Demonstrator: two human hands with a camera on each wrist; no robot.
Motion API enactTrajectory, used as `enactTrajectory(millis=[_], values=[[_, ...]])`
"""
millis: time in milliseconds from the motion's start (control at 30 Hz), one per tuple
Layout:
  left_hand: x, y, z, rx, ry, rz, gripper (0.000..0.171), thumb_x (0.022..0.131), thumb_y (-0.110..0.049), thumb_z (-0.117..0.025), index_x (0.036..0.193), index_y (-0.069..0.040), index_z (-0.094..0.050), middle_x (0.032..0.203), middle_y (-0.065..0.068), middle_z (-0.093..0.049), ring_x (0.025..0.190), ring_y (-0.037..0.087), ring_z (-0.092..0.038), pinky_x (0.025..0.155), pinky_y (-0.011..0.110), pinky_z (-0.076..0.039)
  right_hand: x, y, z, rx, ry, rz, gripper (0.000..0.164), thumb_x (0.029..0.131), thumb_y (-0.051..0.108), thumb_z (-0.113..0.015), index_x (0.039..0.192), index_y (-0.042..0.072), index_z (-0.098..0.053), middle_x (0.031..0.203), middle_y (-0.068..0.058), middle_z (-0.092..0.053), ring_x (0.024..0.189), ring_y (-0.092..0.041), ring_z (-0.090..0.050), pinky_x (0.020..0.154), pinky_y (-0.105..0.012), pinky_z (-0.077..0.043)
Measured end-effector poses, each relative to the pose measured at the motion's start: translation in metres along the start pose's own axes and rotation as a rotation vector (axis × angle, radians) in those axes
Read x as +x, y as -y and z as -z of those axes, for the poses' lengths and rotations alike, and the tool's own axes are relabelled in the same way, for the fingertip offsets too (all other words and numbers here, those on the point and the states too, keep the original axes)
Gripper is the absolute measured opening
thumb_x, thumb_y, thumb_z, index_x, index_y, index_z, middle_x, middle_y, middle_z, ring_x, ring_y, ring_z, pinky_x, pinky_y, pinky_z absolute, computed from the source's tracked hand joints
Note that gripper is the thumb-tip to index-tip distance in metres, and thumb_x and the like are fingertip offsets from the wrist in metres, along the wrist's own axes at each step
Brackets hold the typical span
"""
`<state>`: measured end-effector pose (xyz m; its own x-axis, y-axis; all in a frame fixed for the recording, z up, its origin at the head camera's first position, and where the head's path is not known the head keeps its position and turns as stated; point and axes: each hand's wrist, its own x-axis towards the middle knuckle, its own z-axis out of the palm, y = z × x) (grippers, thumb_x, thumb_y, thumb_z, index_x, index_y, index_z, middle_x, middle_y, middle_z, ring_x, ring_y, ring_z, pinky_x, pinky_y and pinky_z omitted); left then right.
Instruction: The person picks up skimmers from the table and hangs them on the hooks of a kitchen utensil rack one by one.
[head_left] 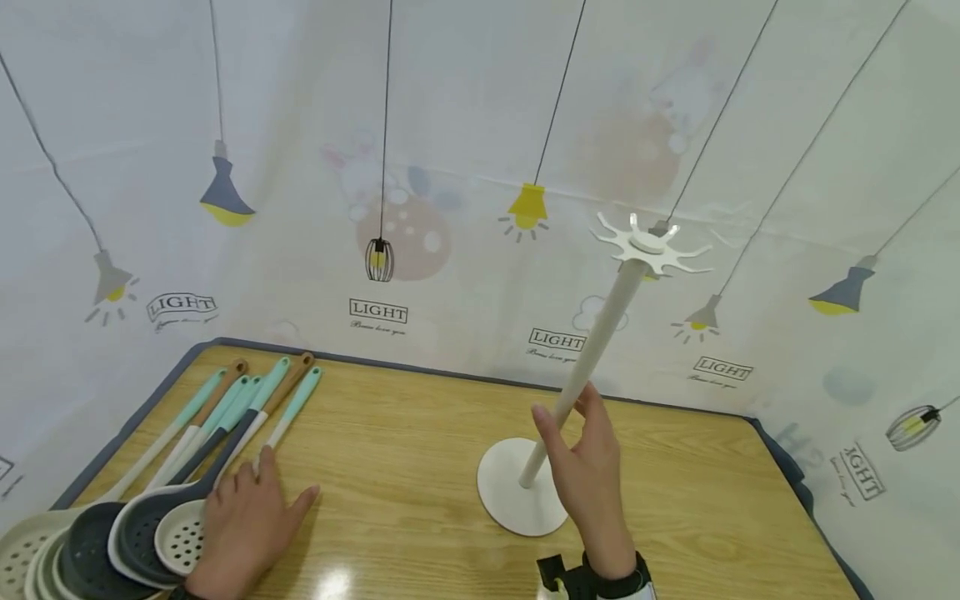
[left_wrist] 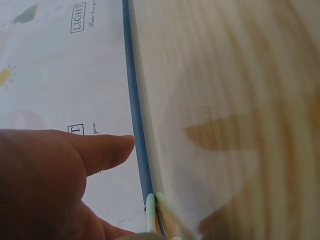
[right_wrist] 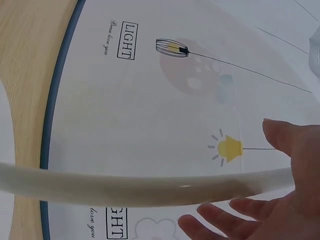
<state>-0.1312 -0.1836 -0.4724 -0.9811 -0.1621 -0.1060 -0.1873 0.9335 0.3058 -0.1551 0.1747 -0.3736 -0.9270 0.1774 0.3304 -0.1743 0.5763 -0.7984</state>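
Note:
A white utensil stand (head_left: 596,342) rises from a round base on the table, its top ringed with hooks. My right hand (head_left: 588,471) is at the lower part of the pole, thumb on one side and fingers on the other. In the right wrist view the pole (right_wrist: 125,190) runs between the spread thumb and fingers of that hand (right_wrist: 280,200), which are not curled round it. At the left, my left hand (head_left: 251,517) lies palm down over a white skimmer (head_left: 180,537) with a mint handle end. Its thumb points away in the left wrist view; its fingertips are partly hidden.
Several kitchen utensils lie overlapped at the left, with dark, white and greenish heads (head_left: 93,550) and mint or brown handle ends (head_left: 281,383). The wooden table (head_left: 405,467) has a dark blue edge. Behind it hangs a lamp-print cloth (head_left: 465,292).

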Motion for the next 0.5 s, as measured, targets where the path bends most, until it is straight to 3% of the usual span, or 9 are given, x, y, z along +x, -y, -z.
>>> enactTrajectory(millis=[133,300,500], values=[[0.001,-0.001,0.001,0.003,0.03,0.013,0.105,0.095,-0.064,-0.055,0.15,0.019,-0.021,0.139,0.049,-0.037,0.125,0.066,-0.037,0.103,0.073,-0.033,0.003,-0.001,-0.008,0.115,-0.039,0.028,0.053,0.099,0.03,-0.067,0.144,0.009,-0.048,0.135,-0.013,-0.062,0.127,-0.031,-0.059,0.106,-0.06,-0.046],[0.0,-0.002,0.002,-0.01,0.045,0.019,0.103,0.095,-0.063,-0.056,0.15,0.018,-0.022,0.139,0.049,-0.035,0.125,0.067,-0.035,0.103,0.073,-0.031,0.009,-0.004,-0.019,0.296,-0.064,0.04,0.045,0.102,0.025,-0.063,0.143,0.012,-0.048,0.127,-0.004,-0.065,0.11,-0.019,-0.063,0.094,-0.038,-0.051],[0.001,0.001,0.003,-0.02,0.04,0.005,0.103,0.095,-0.064,-0.056,0.151,0.016,-0.022,0.139,0.048,-0.036,0.125,0.067,-0.036,0.102,0.073,-0.03,0.016,-0.008,-0.032,0.425,-0.138,0.075,0.035,0.108,0.023,-0.051,0.139,0.007,-0.049,0.099,-0.01,-0.065,0.094,-0.011,-0.067,0.088,-0.022,-0.053]])
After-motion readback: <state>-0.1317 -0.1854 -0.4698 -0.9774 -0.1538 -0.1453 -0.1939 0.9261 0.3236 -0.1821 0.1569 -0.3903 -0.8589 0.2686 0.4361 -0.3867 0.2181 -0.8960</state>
